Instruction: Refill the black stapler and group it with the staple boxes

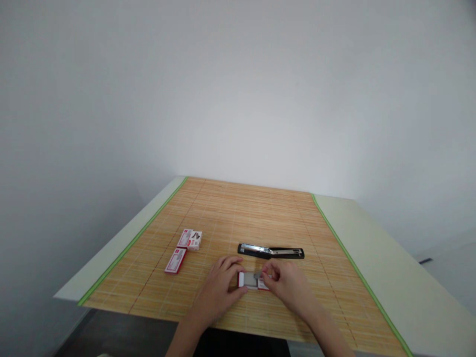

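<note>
My left hand [219,287] and my right hand [288,282] rest on the bamboo mat and hold a small open staple box [250,280] between their fingertips. The box is red and white, with grey staples showing inside. Just beyond it lies a black stapler [270,251], swung open flat, its metal rail facing up. My right fingers pinch the right end of the box; my left fingers steady its left end.
Two more red-and-white staple boxes lie to the left: one [190,239] further back, one [175,260] nearer. The bamboo mat [241,213] with green edging covers a pale table [390,258] set against a white wall.
</note>
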Demonstrator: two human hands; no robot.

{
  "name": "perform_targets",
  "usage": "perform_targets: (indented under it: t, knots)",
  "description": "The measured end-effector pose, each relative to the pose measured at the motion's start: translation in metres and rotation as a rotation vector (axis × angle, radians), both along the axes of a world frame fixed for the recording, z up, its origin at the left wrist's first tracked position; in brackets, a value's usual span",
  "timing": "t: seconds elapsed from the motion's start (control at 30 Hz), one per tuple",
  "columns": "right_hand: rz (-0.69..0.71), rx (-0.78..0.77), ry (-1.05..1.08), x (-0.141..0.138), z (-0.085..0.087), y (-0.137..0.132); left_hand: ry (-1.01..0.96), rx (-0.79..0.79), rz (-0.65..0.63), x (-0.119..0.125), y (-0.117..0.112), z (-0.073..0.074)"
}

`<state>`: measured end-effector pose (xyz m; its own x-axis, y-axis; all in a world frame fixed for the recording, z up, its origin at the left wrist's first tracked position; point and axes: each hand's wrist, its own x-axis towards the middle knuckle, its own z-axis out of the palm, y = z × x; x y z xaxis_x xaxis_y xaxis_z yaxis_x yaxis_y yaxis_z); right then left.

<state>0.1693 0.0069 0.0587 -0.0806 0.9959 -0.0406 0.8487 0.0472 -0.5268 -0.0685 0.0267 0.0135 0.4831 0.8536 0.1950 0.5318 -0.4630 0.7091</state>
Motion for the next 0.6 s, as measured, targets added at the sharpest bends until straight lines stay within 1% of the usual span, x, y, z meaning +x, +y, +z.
perform_targets:
  t: [0.13, 0.23, 0.33, 0.5, 0.6]
  knots:
    - [-0.072, -0.006, 0.128, 0.015, -0.021, -0.009, 0.006, -0.010, -0.001, 0.000, 0.000, 0.003]
    - [-0.083, -0.017, 0.174, 0.021, -0.028, -0.013, 0.010, -0.012, -0.007, 0.000, -0.001, 0.005]
    - [-0.061, -0.018, 0.172, 0.021, -0.026, -0.014, 0.011, -0.007, -0.006, 0.000, -0.001, 0.004]
    - [0.018, -0.018, 0.081, 0.015, -0.018, -0.011, 0.007, -0.008, -0.006, 0.000, -0.001, 0.004]
    - [0.023, -0.018, 0.052, 0.014, -0.016, -0.011, 0.013, -0.009, 0.000, 0.000, -0.001, 0.004]
